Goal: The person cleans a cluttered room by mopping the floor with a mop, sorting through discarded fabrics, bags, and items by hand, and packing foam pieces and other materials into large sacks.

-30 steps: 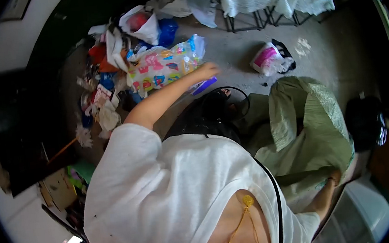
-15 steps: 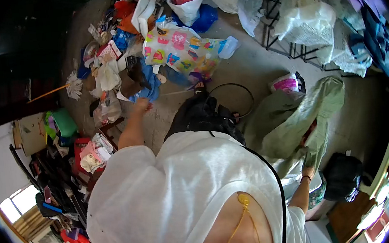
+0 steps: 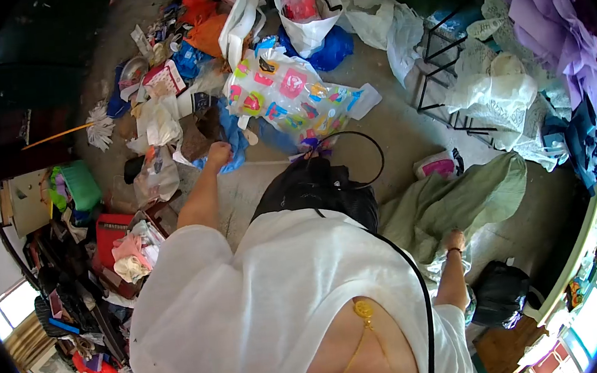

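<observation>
My left hand [image 3: 219,155] is closed at the edge of a blue plastic bag [image 3: 233,132], beside a brown item [image 3: 195,140]; exactly what its fingers hold is too small to make out. On the right, my right hand [image 3: 455,240] is closed on the near edge of a large olive-green sack [image 3: 457,196], which lies spread over the floor. Just beyond the sack sits a small white and pink bag [image 3: 437,166]. A clear bag with colourful prints [image 3: 293,90] lies ahead of my feet.
A heap with orange bags [image 3: 208,35] and a white bag [image 3: 307,16] lies ahead. Black metal racks [image 3: 438,72] stand at the right, near purple wrapping [image 3: 548,18]. A mop [image 3: 99,126] lies left. A black bag [image 3: 500,295] sits at lower right.
My right hand has moved forward and slightly left with the sack's edge; the sack's raised opening has folded down flatter. My left hand remains by the blue bag. The view has shifted slightly.
</observation>
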Tool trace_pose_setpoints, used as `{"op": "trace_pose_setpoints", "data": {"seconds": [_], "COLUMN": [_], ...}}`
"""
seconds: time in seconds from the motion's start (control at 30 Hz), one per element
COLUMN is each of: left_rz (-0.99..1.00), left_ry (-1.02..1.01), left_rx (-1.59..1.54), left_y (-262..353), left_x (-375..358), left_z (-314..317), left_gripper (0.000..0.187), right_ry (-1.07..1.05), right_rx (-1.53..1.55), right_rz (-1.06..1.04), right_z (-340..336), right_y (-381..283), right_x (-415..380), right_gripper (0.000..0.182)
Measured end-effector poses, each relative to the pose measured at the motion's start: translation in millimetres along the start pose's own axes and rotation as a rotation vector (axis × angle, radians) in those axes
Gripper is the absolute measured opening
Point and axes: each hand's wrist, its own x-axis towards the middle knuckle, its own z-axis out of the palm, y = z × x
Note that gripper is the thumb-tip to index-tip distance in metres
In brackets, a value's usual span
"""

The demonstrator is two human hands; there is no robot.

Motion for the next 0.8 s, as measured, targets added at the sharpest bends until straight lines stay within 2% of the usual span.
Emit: {"op": "trace_pose_setpoints", "data": {"seconds": [0.03,0.07,0.2,0.23,0.3,0.43,0.5,0.57,0.63,0.7,0.77,0.8], "left_rz": [0.001,-0.005,-0.038,-0.035,-0.065,-0.073,0.059,0.06,0.058,-0.025,-0.067,-0.089], "left_ry": [0.0,0.019,0.014,0.014,0.032,-0.009,0.052,0.015,-0.03,-0.057,-0.11,-0.122], "left_rx": [-0.007,-0.003,0.051,0.043,0.075,0.042,0.07,0.079,0.106,0.002,-0.005,0.018], "left_y": [5,8,6,9,16,48,70,100,132,161,189,204], "left_x": [4,5,32,39,54,90,105,108,109,107,116,123], "left_z": [-4,-7,-10,-7,4,41,64,87,109,136,161,173], "left_gripper": [0.018,0.017,0.016,0.016,0.016,0.019,0.022,0.023,0.024,0.026,0.031,0.032], "right_ry": [-0.063,-0.057,-0.067,-0.073,-0.046,-0.098,-0.15,-0.151,-0.276,-0.247,-0.121,-0.214], "right_rx": [-0.349,-0.352,-0.174,-0.166,0.133,0.117,-0.273,0.105,0.151,0.167,0.164,0.295], "right_rz": [-0.178,-0.18,-0.241,-0.348,-0.214,-0.34,-0.704,-0.562,-0.559,-0.561,-0.658,-0.61], "right_z": [10,15,16,15,15,-2,-1,-14,-34,-39,-31,-18], "right_y": [-15,-24,-116,-133,-173,-258,-298,-349,-404,-456,-501,-520], "right_x": [14,25,57,70,101,196,262,312,364,418,476,511], "right_gripper": [0.025,0.025,0.023,0.023,0.024,0.026,0.028,0.035,0.045,0.05,0.05,0.052]}}
